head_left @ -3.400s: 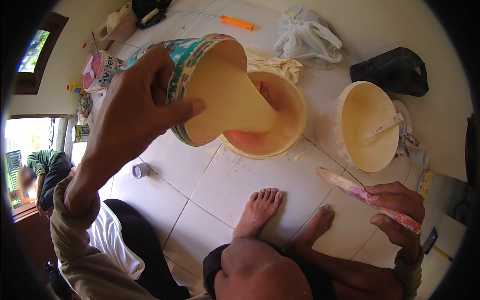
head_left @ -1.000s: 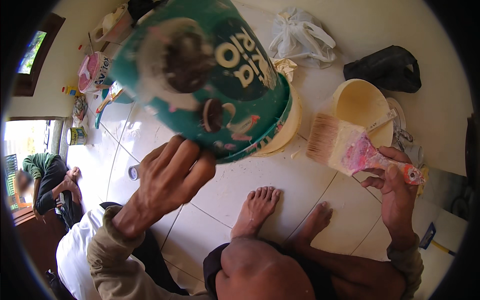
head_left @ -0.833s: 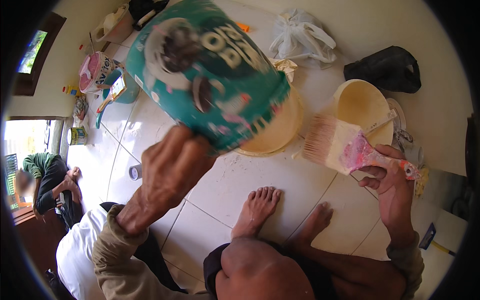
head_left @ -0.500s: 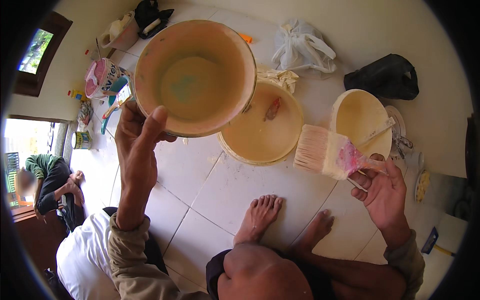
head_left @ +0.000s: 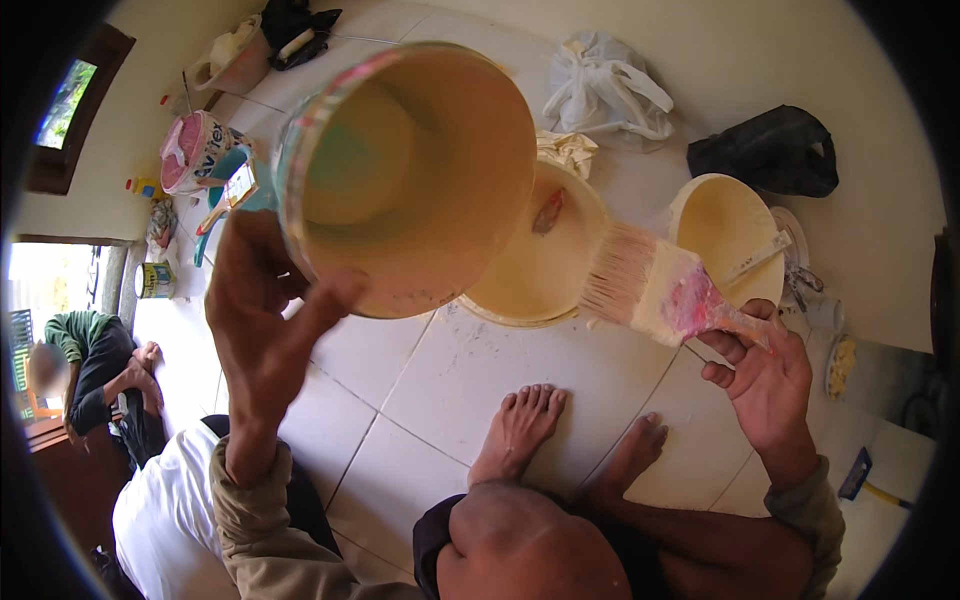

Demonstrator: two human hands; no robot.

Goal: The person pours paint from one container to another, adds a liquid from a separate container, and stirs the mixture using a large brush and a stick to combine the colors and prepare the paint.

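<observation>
My left hand [head_left: 275,320] grips a paint-stained bucket [head_left: 440,190] by its lower side and holds it up, tilted so that its inside shows. A thin cream film and a greenish patch mark its bottom. In my right hand [head_left: 765,385] is a wide paintbrush [head_left: 665,290], held by its pink-smeared handle, bristles pointing left. The bristles are coated in cream and hang over the right rim of a tub of cream paint [head_left: 555,265] on the floor. The raised bucket hides the tub's left part. A reddish piece [head_left: 548,212] lies inside the tub.
A round cream-coated lid or basin [head_left: 727,225] stands right of the tub. Behind are a white plastic bag [head_left: 608,90] and a black bag [head_left: 765,155]. A pink-stained paint bucket [head_left: 195,150] stands far left. Another person [head_left: 105,365] sits at the left, and someone's white shirt [head_left: 175,500] is near me.
The bucket has tipped to the right and come a little lower, with my left hand turning along. The brush has shifted slightly left and down toward the tub.
</observation>
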